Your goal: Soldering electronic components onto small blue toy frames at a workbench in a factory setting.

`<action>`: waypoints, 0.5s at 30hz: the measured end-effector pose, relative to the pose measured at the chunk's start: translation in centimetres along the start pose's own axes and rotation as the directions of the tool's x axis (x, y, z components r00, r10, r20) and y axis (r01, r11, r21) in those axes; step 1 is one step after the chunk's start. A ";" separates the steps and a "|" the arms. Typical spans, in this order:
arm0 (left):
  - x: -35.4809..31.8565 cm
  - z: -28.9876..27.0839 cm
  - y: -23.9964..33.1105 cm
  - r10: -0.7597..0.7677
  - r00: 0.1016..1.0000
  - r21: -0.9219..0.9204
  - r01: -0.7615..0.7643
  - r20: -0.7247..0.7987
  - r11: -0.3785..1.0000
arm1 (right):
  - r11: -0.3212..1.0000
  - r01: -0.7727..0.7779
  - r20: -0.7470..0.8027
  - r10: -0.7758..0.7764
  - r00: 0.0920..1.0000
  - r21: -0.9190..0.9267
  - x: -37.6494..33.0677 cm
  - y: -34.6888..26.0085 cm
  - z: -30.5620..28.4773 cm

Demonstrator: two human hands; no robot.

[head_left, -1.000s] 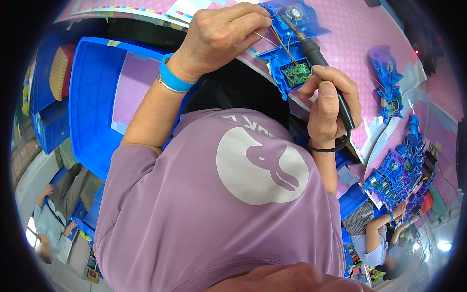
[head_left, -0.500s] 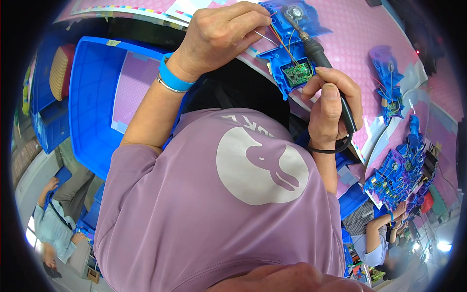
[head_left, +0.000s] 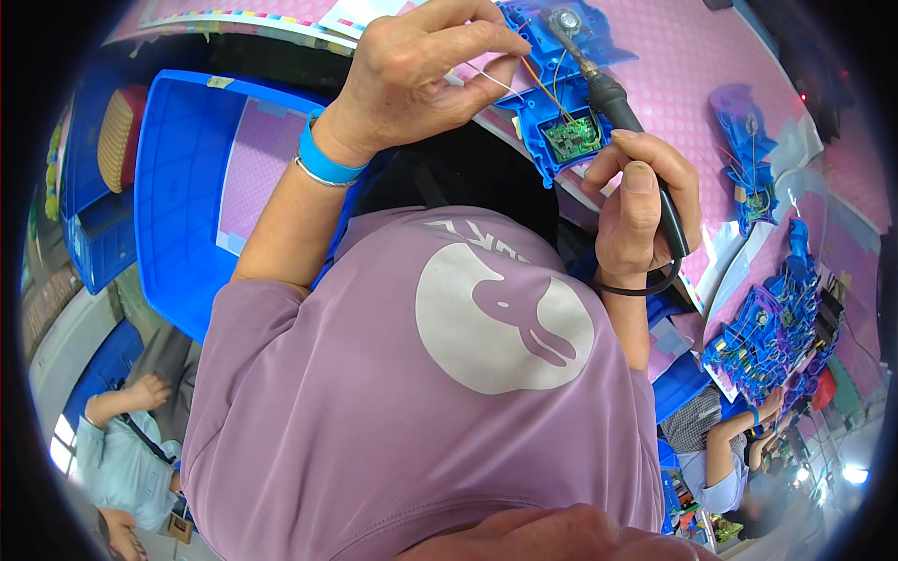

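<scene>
In the head view, the left hand (head_left: 421, 75) is hovering by the near edge of the pink table (head_left: 678, 70), its thumb and forefinger curling almost together. A white wire (head_left: 500, 79) is passing beside them; whether the fingertips are pinching any wire, I cannot tell. The right hand (head_left: 645, 206) is closing around the black handle of a soldering iron (head_left: 615, 101), which is pointing up and leftward over the speaker (head_left: 567, 21); whether its tip is touching anything is unclear.

The opened blue housing (head_left: 538, 112) is lying between the hands, the corner below its green circuit board (head_left: 573, 140) reaching the table's near edge. Bare pink surface is stretching rightward from it to another blue housing (head_left: 748, 140). Leftward, a blue bin (head_left: 178, 224) is standing below table level, crowding the left forearm. The iron's cable (head_left: 622, 292) is looping across the right wrist.
</scene>
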State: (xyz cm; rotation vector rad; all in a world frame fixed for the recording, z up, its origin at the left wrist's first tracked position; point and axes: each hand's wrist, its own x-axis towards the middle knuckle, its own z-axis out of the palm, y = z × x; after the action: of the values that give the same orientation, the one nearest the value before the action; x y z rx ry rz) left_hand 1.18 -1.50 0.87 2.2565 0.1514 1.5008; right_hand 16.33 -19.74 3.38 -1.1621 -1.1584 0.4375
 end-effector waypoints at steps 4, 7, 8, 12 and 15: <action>-0.5 0.3 -1.2 0.310 0.949 -0.001 -0.311 -0.054 0.951 | 1.000 0.002 -0.005 -0.002 1.000 -0.005 0.0 -0.2 -0.1; -0.1 0.4 -0.8 0.308 0.951 0.013 -0.308 -0.015 0.951 | 1.000 0.002 -0.010 -0.002 1.000 0.006 -0.1 -0.3 -0.2; -0.1 0.3 -0.6 0.309 0.951 0.013 -0.309 -0.014 0.951 | 1.000 0.001 -0.008 -0.001 1.000 0.013 -0.1 -0.3 -0.3; 0.1 0.2 -0.3 0.298 0.952 0.073 -0.302 0.066 0.950 | 1.000 -0.013 -0.006 0.013 1.000 0.022 -0.3 -0.4 -0.5; 0.1 0.2 -0.2 0.303 0.950 0.085 -0.308 0.073 0.948 | 1.000 -0.004 -0.011 0.004 1.000 0.026 -0.4 -0.4 -0.6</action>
State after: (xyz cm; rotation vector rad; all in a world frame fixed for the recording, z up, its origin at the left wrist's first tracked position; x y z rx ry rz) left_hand 1.46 -1.33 0.84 2.4877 -0.1566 1.6043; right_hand 16.61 -20.50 3.61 -1.1435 -1.1383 0.4475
